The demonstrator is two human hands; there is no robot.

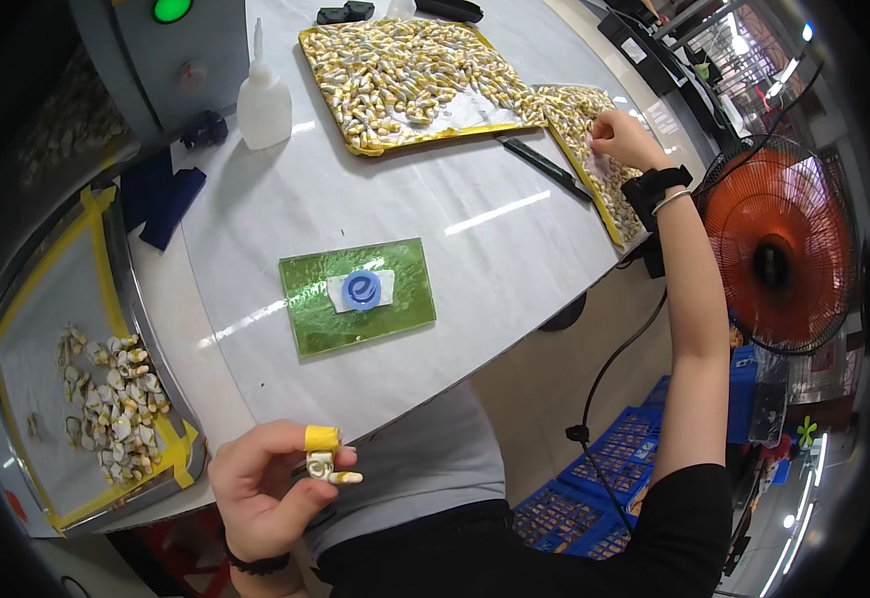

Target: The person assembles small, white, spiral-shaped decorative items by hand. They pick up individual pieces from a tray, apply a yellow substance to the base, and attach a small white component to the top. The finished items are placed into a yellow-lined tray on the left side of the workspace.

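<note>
My left hand (261, 493), low in the view, pinches a small white-and-yellow shell piece (322, 465) between thumb and fingers. Yellow tape (321, 438) wraps one of its fingertips. My right hand (629, 142) reaches far right, its fingers curled together over a tray of small pointed shells (580, 105); anything between them is too small to make out. Between the hands, a green translucent plate (410, 314) lies on the table, bearing a white patch (386, 281) with a round blue cap-like piece (361, 290) on it.
A larger yellow-edged tray (455, 133) of shells lies at the back. Left of it stands a white squeeze bottle (265, 112) with a long nozzle. A black-handled knife (545, 167) lies beside the trays. Another tray (106, 224) holds shell pieces at left. An orange fan (774, 214) stands right.
</note>
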